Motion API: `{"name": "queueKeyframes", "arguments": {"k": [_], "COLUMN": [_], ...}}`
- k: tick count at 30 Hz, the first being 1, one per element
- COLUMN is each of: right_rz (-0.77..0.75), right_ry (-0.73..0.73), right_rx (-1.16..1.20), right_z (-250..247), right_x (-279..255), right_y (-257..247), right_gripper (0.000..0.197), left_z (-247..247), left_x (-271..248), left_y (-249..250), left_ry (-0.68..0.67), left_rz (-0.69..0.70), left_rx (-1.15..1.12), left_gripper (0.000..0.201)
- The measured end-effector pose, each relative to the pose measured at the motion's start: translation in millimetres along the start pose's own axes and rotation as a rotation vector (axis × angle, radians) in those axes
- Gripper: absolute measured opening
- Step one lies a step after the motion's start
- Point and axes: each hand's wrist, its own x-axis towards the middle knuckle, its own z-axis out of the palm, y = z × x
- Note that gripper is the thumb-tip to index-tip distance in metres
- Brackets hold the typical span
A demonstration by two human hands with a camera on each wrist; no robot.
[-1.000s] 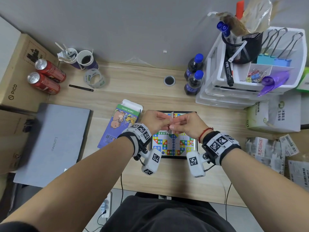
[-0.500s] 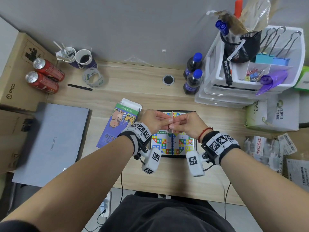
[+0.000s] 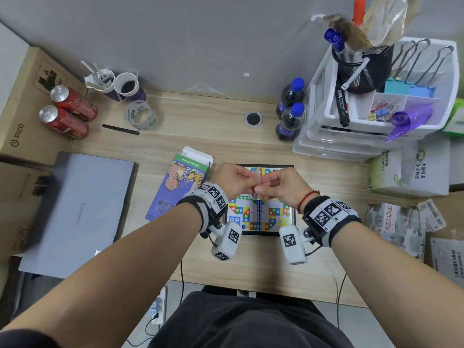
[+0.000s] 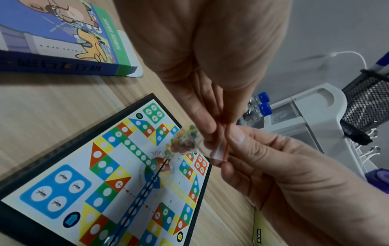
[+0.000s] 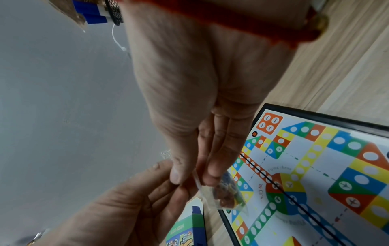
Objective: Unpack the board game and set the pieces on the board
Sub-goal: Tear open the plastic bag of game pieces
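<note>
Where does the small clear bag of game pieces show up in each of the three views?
Head: the bag is seen edge-on at centre, pinched between the left hand and the right hand above the board.
Left wrist: centre, bag hanging below the fingers.
Right wrist: low centre, bag under the fingers.
Shared landmark: the board's black centre fold, directly beneath the bag.

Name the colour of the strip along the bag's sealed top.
Red-orange, on the clear bag; clearest in the left wrist view.

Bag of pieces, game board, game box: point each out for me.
bag of pieces (image 4: 183,141), left wrist view, its bulging lower part.
game board (image 3: 261,217), head view, centre fold.
game box (image 3: 179,182), head view, printed top face.
</note>
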Motion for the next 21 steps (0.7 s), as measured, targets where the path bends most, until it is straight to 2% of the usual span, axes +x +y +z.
{"name": "queueKeyframes", "arguments": {"k": [4,6,12,17,21], "right_rz": [-0.002,-0.008,0.010,-0.003,0.002], "right_ry": [-0.002,-0.001,0.046,0.135,0.155], "right_rx": [-0.007,-0.022,-0.085,-0.249,-0.271], "right_z": [1,2,-1,2,5], "right_x": [-1,-3,-4,-6,-6], "right_y": [-1,-2,-5,-9,-10], "right_gripper": [0.023,0.019,0.008,0.015,0.015], "left_z": [4,6,6,8,10], "left_x": [0,-1,-7,-4,-5], "left_y": [4,6,11,9,9], "left_ry": [0.078,0.074,0.037,0.069,0.090], "left_rz": [-0.011,-0.021,-0.029,-0.028,-0.028], "left_rx": [0.114,0.109,0.076,0.177,0.257], "left_gripper": [0.008,0.005,0.011,0.013,0.011]}}
